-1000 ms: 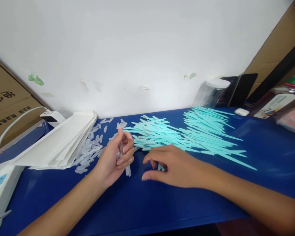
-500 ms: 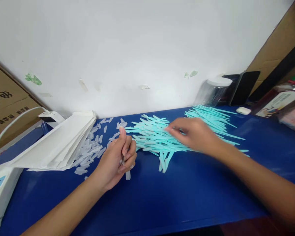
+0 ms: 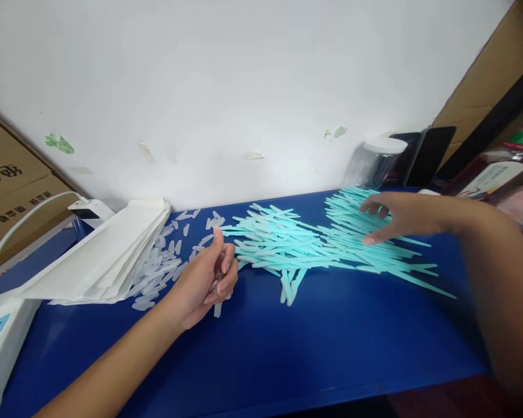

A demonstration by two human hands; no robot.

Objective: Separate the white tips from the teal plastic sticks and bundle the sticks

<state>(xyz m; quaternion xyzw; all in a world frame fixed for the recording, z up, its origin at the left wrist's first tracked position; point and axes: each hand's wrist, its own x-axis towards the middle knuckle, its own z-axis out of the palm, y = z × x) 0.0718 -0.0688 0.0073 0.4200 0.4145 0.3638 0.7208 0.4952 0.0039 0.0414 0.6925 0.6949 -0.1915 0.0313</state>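
A plain white wall (image 3: 226, 87) — flecked with green and pale patches (image 3: 60, 143) — rises at the far side of a smooth blue flat-topped table (image 3: 253, 354). A printed brown cardboard box (image 3: 15, 186) stands left, a brown cardboard panel (image 3: 490, 87) right; light falls softly.

You have small translucent plastic sleeves (image 3: 151, 280) strewn loosely, several clasped in your left hand (image 3: 204, 281). Slim, tapered turquoise sticks (image 3: 279, 238) lie crisscrossed in a heap, fanning rightward beneath your right hand (image 3: 394, 216), a few jutting toward you.
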